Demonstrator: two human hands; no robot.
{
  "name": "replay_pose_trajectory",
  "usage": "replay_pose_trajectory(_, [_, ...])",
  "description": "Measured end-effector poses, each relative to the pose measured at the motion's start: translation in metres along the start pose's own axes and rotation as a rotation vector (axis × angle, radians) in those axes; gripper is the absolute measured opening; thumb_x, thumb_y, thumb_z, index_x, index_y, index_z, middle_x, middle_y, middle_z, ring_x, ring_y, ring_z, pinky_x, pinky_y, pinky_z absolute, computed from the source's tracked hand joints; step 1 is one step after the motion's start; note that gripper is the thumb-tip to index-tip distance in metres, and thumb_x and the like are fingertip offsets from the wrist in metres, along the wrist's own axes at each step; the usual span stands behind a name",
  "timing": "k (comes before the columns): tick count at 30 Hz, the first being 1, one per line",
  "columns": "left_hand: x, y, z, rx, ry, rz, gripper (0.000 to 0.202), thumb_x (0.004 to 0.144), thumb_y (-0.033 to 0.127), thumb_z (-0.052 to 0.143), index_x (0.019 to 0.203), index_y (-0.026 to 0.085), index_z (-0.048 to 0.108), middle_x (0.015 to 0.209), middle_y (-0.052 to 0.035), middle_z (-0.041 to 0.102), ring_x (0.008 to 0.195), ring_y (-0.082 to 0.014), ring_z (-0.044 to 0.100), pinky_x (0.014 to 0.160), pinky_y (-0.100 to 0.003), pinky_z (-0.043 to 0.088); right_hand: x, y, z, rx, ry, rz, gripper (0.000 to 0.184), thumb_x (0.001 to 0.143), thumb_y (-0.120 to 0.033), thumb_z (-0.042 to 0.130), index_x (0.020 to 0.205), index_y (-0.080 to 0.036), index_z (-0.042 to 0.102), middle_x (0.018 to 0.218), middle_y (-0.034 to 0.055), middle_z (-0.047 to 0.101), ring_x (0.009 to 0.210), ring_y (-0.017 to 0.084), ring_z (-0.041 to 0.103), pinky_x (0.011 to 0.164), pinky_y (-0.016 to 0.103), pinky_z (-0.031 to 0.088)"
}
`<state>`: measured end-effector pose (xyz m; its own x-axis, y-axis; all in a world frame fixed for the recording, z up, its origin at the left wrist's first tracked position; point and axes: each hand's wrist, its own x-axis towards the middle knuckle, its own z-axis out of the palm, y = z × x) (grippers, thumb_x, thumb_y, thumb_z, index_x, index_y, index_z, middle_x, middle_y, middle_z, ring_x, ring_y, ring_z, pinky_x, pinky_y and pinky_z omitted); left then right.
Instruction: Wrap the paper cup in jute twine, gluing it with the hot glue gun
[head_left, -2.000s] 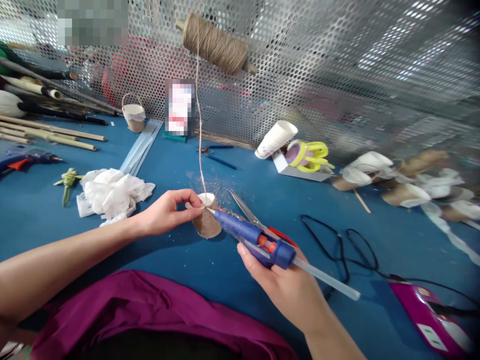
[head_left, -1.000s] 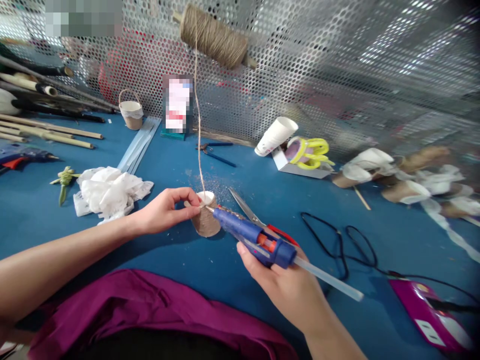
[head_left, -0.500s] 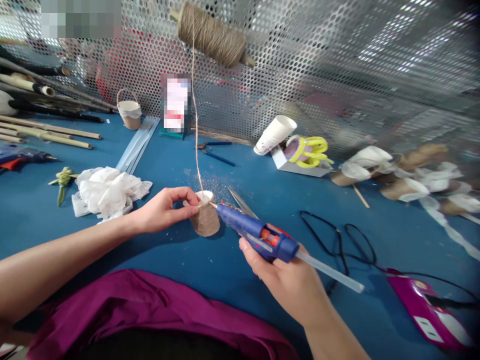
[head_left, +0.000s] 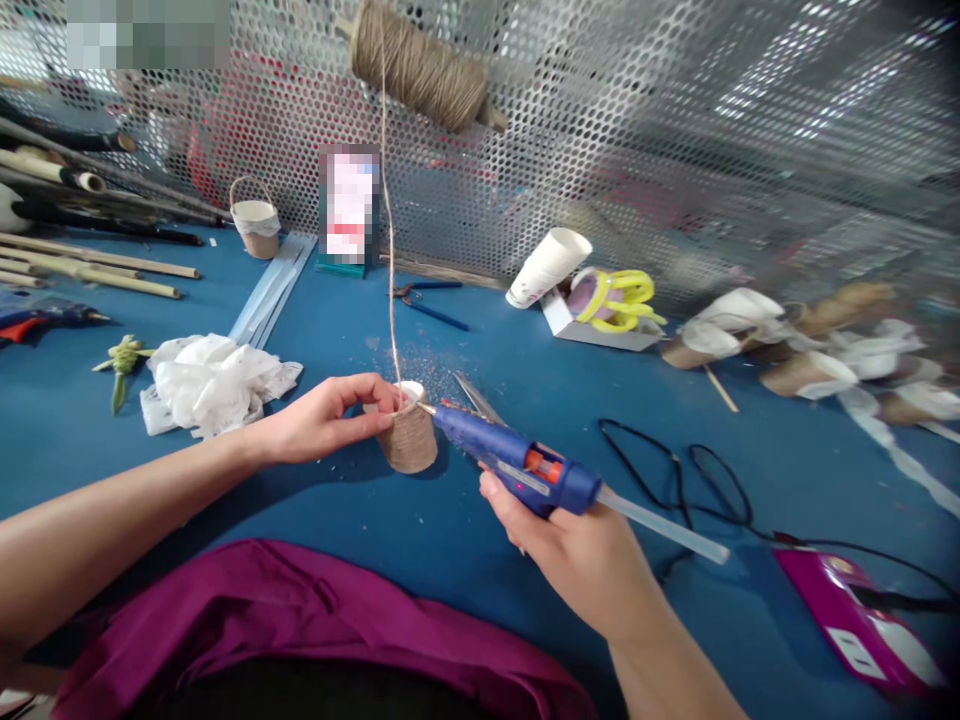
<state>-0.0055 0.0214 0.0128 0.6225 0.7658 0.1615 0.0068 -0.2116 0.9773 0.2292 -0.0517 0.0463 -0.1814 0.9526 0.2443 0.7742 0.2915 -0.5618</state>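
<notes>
Between the thumb and fingers of my left hand (head_left: 330, 415) is the rim of a small paper cup (head_left: 409, 440) wrapped in brown twine. A strand of twine (head_left: 391, 260) runs from the cup's rim up to a large spool (head_left: 420, 68) on the mesh wall. Wrapped round the handle of a blue hot glue gun (head_left: 517, 460) is my right hand (head_left: 577, 560). The gun's nozzle tip is at the cup's upper edge, close to my left fingertips. A clear glue stick (head_left: 667, 527) sticks out of its back. Scissors (head_left: 480, 398) lie partly hidden behind the gun.
Crumpled white lace (head_left: 217, 380) and a finished-looking twine basket (head_left: 256, 228) are at left. Pliers (head_left: 427, 300), stacked paper cups (head_left: 551, 265) and a box with yellow-handled scissors (head_left: 619, 305) stand behind. A black cord (head_left: 679, 470) runs to a purple power strip (head_left: 847, 610).
The glue gun has tilted very slightly, its nozzle staying at the cup's rim. Both hands keep their grip, and the view has shifted a little.
</notes>
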Motion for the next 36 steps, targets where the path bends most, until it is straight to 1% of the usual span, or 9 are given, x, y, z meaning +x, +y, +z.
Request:
replay_pose_trajectory(6, [0.0008, -0.0005, -0.0013, 0.015, -0.007, -0.01, 0.017, 0.086, 0.027, 0.049, 0.077, 0.013, 0.047, 0.096, -0.0086, 0.057, 0.105, -0.0198, 0.049, 0.084, -0.03, 0.041, 0.0018, 0.0025, -0.0008, -0.014, -0.036, 0.026, 0.027, 0.08, -0.038, 0.049, 0.065, -0.019, 0.062, 0.044, -0.0013, 0.056, 0.044, 0.015, 0.058, 0.041, 0.024, 0.044])
replay_pose_trajectory(12, [0.0006, -0.0001, -0.0017, 0.014, -0.011, -0.017, 0.019, 0.086, 0.031, 0.049, 0.077, 0.014, 0.047, 0.099, -0.0094, 0.058, 0.105, -0.0196, 0.05, 0.085, -0.031, 0.041, 0.0034, 0.0058, 0.0002, 0.059, -0.058, 0.071, 0.025, 0.081, -0.036, 0.05, 0.07, -0.016, 0.062, 0.039, -0.0045, 0.049, 0.034, 0.011, 0.049, 0.036, 0.022, 0.041])
replay_pose_trajectory(20, [0.0001, -0.0006, -0.0022, 0.008, -0.019, -0.022, 0.018, 0.086, 0.029, 0.05, 0.077, 0.013, 0.048, 0.103, -0.0098, 0.059, 0.107, -0.0188, 0.05, 0.084, -0.029, 0.042, 0.0047, 0.0075, 0.0017, 0.108, -0.05, 0.112, 0.024, 0.08, -0.035, 0.052, 0.072, -0.016, 0.063, 0.04, -0.0043, 0.05, 0.035, 0.011, 0.049, 0.039, 0.024, 0.042])
replay_pose_trajectory(24, [0.0006, 0.0006, -0.0034, 0.005, -0.029, -0.033, 0.018, 0.086, 0.03, 0.05, 0.077, 0.014, 0.047, 0.106, -0.0103, 0.058, 0.106, -0.0188, 0.051, 0.083, -0.029, 0.042, 0.0065, 0.0065, 0.0008, 0.167, -0.084, 0.217, 0.028, 0.079, -0.038, 0.052, 0.064, -0.016, 0.061, 0.04, -0.0027, 0.052, 0.036, 0.012, 0.051, 0.04, 0.024, 0.044])
replay_pose_trajectory(26, [0.0008, 0.0013, -0.0039, -0.001, -0.034, -0.036, 0.019, 0.086, 0.03, 0.05, 0.077, 0.014, 0.047, 0.107, -0.0104, 0.058, 0.106, -0.0185, 0.051, 0.084, -0.029, 0.042, 0.0079, 0.0064, 0.0007, 0.212, -0.095, 0.243, 0.028, 0.079, -0.037, 0.053, 0.063, -0.016, 0.06, 0.041, -0.0025, 0.052, 0.037, 0.012, 0.053, 0.042, 0.023, 0.046])
replay_pose_trajectory(28, [0.001, 0.0017, -0.0043, -0.006, -0.037, -0.038, 0.019, 0.086, 0.03, 0.049, 0.077, 0.014, 0.047, 0.107, -0.0104, 0.058, 0.105, -0.018, 0.051, 0.085, -0.029, 0.041, 0.0088, 0.0072, 0.0011, 0.254, -0.093, 0.235, 0.026, 0.078, -0.037, 0.053, 0.065, -0.016, 0.06, 0.041, -0.0027, 0.053, 0.038, 0.012, 0.055, 0.042, 0.023, 0.047])
replay_pose_trajectory(31, [0.0011, 0.0015, -0.0046, -0.016, -0.042, -0.042, 0.019, 0.086, 0.03, 0.049, 0.077, 0.014, 0.047, 0.107, -0.0109, 0.058, 0.106, -0.0178, 0.052, 0.086, -0.029, 0.04, 0.0088, 0.0085, 0.0019, 0.283, -0.082, 0.244, 0.025, 0.078, -0.038, 0.054, 0.069, -0.015, 0.061, 0.041, -0.0028, 0.053, 0.037, 0.012, 0.054, 0.039, 0.023, 0.046])
replay_pose_trajectory(33, [0.0011, 0.0012, -0.0046, -0.022, -0.042, -0.043, 0.018, 0.086, 0.029, 0.05, 0.077, 0.014, 0.046, 0.108, -0.0112, 0.058, 0.107, -0.0181, 0.051, 0.088, -0.03, 0.04, 0.0079, 0.0082, 0.0018, 0.271, -0.087, 0.243, 0.028, 0.078, -0.039, 0.053, 0.065, -0.016, 0.06, 0.04, -0.0026, 0.053, 0.036, 0.012, 0.052, 0.039, 0.023, 0.046])
replay_pose_trajectory(36, [0.0011, 0.001, -0.0045, -0.027, -0.038, -0.047, 0.018, 0.085, 0.029, 0.05, 0.077, 0.014, 0.046, 0.107, -0.0114, 0.059, 0.11, -0.0187, 0.05, 0.09, -0.032, 0.038, 0.0063, 0.0057, 0.0004, 0.235, -0.109, 0.198, 0.03, 0.08, -0.038, 0.052, 0.059, -0.017, 0.057, 0.04, -0.0027, 0.051, 0.036, 0.011, 0.052, 0.04, 0.022, 0.046])
